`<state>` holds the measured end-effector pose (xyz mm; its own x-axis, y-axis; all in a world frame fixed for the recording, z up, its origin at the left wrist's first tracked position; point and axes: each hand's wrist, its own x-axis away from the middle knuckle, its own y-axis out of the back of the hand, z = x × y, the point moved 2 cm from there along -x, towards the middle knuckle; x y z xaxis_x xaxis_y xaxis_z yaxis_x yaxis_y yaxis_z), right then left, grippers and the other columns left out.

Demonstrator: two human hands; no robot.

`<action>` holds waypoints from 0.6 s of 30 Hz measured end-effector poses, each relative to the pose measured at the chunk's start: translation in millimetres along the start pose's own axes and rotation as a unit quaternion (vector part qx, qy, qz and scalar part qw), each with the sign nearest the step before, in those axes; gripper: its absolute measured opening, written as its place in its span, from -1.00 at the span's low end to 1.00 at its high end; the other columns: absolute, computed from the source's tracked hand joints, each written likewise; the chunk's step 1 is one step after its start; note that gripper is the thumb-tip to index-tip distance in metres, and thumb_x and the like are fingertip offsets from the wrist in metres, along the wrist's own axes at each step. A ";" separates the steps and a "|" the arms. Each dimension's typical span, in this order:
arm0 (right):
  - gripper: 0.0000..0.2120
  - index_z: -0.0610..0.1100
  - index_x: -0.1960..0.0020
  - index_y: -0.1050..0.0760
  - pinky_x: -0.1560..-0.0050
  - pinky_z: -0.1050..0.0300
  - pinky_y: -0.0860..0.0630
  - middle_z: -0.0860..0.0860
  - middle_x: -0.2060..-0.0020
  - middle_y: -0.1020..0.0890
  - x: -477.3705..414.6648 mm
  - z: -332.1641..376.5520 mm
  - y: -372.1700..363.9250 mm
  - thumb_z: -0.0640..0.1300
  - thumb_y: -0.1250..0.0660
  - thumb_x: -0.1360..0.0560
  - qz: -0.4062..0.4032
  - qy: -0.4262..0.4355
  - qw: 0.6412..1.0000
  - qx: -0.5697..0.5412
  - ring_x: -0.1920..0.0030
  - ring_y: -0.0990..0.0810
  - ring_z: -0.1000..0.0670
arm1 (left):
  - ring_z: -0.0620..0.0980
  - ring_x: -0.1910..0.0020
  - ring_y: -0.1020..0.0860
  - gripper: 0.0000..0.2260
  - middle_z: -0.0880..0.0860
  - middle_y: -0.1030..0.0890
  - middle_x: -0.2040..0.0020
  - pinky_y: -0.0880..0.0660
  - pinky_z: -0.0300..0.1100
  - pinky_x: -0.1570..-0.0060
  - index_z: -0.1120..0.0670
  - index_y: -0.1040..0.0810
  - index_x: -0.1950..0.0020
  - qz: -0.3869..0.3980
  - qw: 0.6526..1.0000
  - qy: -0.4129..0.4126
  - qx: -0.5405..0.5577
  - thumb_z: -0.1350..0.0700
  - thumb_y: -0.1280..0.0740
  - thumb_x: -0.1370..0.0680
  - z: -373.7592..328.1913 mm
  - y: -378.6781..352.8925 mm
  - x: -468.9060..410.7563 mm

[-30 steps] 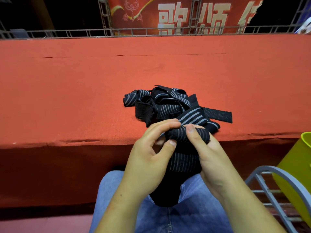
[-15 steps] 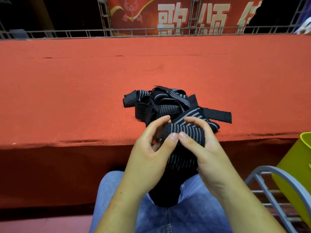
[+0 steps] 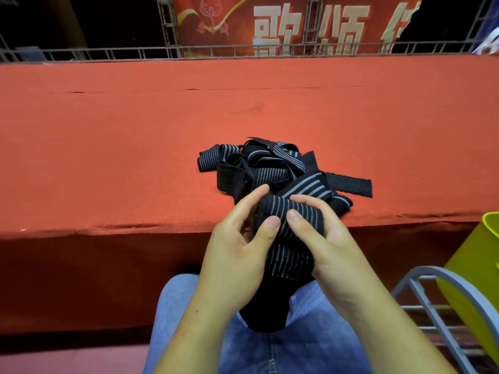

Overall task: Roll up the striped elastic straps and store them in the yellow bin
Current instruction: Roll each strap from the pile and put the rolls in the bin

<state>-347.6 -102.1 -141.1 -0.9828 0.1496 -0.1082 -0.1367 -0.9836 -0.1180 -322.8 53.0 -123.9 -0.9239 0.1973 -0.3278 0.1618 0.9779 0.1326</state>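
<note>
A black elastic strap with grey stripes (image 3: 286, 238) is partly rolled between both hands above my lap, its loose tail hanging down onto my jeans. My left hand (image 3: 237, 249) grips the roll's left end with thumb and fingers curled round it. My right hand (image 3: 324, 244) pinches the roll from the right, thumb on the near side and fingers over the top. A tangled pile of more striped straps (image 3: 272, 168) lies on the red ledge just beyond my hands. The yellow bin (image 3: 478, 279) stands low at the right edge, partly cut off.
The red carpeted ledge (image 3: 135, 157) stretches across the view, its front edge just behind my hands. A grey metal chair frame (image 3: 442, 300) curves between my right arm and the bin. A metal truss and red banner run along the back.
Both hands have turned the roll: the thumbs have come together on its near side and the fingers have shifted over the top. The pile on the ledge has not moved.
</note>
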 end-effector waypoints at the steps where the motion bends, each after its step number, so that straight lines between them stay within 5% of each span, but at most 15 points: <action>1: -0.53 0.24 -0.24 -0.59 -0.34 -0.30 -0.57 -0.02 -0.18 -0.74 0.1 -0.7 -0.4 0.28 -0.50 -0.36 0.001 -0.001 1.000 -0.001 -0.22 -0.72 -0.09 | -0.26 -0.25 -0.61 -0.59 -0.23 -0.67 -0.24 -0.52 -0.22 -0.29 -0.08 -0.52 -0.46 0.001 1.000 0.003 0.002 0.22 -0.38 -0.64 1.1 0.3 0.6; 5: -0.53 0.19 -0.23 -0.58 -0.34 -0.31 -0.57 -0.03 -0.16 -0.75 0.2 -1.2 -3.5 0.34 -0.45 -0.39 0.001 -0.006 1.000 0.012 -0.20 -0.73 -0.08 | -0.17 -0.39 -0.53 -0.55 -0.14 -0.60 -0.38 -0.45 0.02 -0.44 -0.09 -0.46 -0.52 -0.005 1.000 0.001 -0.007 0.11 -0.37 -0.63 3.9 0.7 0.7; 12: -0.73 0.16 -0.16 -0.59 -0.32 -0.31 -0.58 -0.03 -0.11 -0.75 2.2 0.5 -3.7 0.22 -0.39 -0.52 -0.002 -0.007 1.000 0.026 -0.17 -0.74 -0.06 | -0.33 -0.47 -0.38 -0.40 -0.25 -0.45 -0.50 -0.32 -0.05 -0.54 -0.18 -0.23 -0.63 0.036 0.999 0.038 -0.015 -0.13 -0.28 -0.59 8.6 -6.3 0.7; 18: -0.57 0.18 -0.15 -0.56 -0.31 -0.32 -0.59 -0.02 -0.08 -0.75 2.5 0.3 -5.4 0.37 -0.43 -0.39 -0.015 -0.010 1.000 0.026 -0.14 -0.74 -0.06 | -0.39 -0.46 -0.35 -0.41 -0.27 -0.43 -0.51 -0.30 -0.09 -0.54 -0.22 -0.18 -0.64 0.047 0.997 0.046 -0.033 -0.17 -0.21 -0.61 7.5 -12.1 2.5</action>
<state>-349.4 -96.4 -140.4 -0.9805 0.1769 -0.0851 -0.1712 -0.9828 -0.0696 -324.4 42.2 -133.3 -0.9346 0.2767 -0.2237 0.2278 0.9483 0.2210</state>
